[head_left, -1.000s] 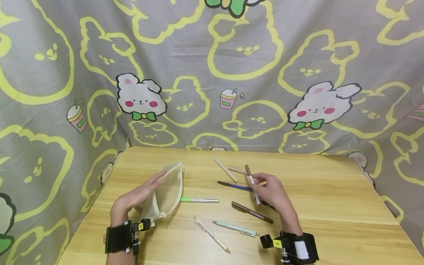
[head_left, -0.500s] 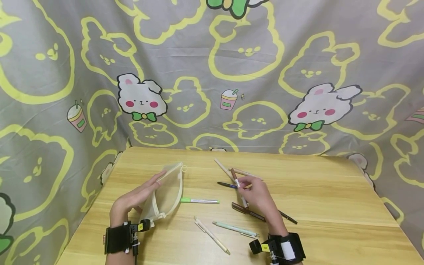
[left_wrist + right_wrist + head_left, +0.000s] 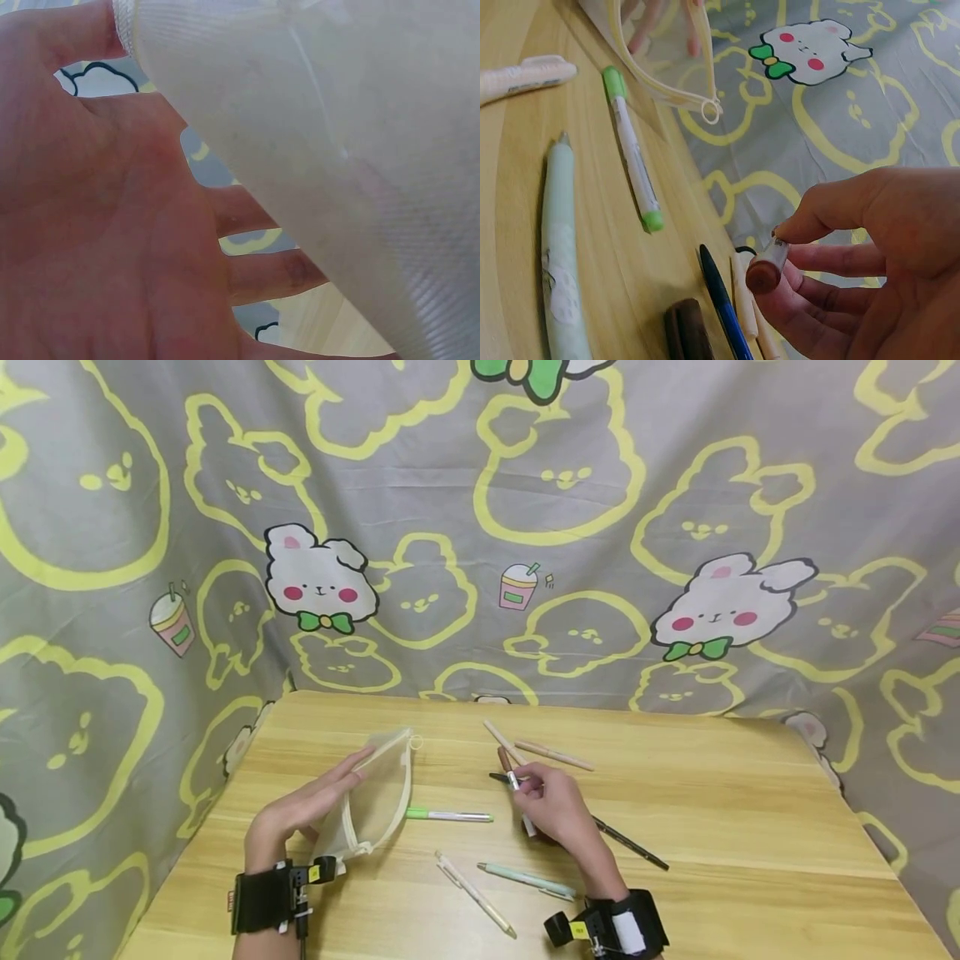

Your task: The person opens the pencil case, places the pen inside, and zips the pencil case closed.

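My left hand (image 3: 300,806) holds a translucent zip pouch (image 3: 384,793) with cream edging, its mouth gaping to the right. In the left wrist view, the fingers (image 3: 274,274) lie spread behind the pouch's mesh-like side (image 3: 300,150). A white marker with brown ends (image 3: 767,274) is pinched between the thumb and fingers of my right hand (image 3: 558,802), above the other pens and to the right of the pouch. A green-and-white marker (image 3: 450,816) lies on the table just right of the pouch mouth.
Around the right hand lie a blue pen (image 3: 724,304), a dark brown pen (image 3: 688,330), a black pen (image 3: 633,843) and two beige pens (image 3: 558,756). Nearer are a mint pen (image 3: 525,880) and a cream pen (image 3: 476,893). A patterned curtain (image 3: 420,485) hangs behind the wooden table (image 3: 750,827).
My right hand has moved left with the brown-ended marker, towards the pouch, uncovering the black pen and one beige pen and covering the dark brown pen. The left hand and pouch stay put.
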`<move>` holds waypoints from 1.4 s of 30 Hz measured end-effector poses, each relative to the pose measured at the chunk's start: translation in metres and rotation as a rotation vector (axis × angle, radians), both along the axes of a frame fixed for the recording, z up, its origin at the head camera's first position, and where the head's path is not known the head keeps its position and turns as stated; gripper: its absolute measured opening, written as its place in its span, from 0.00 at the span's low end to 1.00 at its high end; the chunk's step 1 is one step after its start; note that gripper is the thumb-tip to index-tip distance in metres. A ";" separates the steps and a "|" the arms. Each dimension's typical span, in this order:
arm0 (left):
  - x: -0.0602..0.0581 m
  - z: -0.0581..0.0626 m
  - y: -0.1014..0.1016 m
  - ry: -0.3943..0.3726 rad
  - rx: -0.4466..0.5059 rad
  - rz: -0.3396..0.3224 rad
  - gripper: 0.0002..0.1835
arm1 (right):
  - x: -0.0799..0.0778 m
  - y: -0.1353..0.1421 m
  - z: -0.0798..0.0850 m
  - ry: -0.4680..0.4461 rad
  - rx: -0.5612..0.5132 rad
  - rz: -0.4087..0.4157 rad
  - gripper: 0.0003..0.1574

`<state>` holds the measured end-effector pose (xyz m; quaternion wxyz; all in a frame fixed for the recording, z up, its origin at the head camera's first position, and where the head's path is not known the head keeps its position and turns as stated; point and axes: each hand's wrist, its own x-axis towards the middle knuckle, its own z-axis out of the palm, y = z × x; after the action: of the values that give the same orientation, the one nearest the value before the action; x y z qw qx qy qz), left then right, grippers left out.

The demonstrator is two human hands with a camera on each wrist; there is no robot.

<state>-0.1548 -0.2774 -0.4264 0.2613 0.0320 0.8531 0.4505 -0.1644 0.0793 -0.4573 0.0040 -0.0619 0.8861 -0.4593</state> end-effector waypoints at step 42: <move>0.001 0.001 0.001 -0.006 0.000 0.007 0.32 | 0.003 -0.066 0.002 -0.072 -0.112 0.143 0.15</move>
<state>-0.1534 -0.2765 -0.4258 0.2623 0.0275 0.8525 0.4514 -0.1614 0.0137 -0.4555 0.0651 -0.1084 0.8516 -0.5087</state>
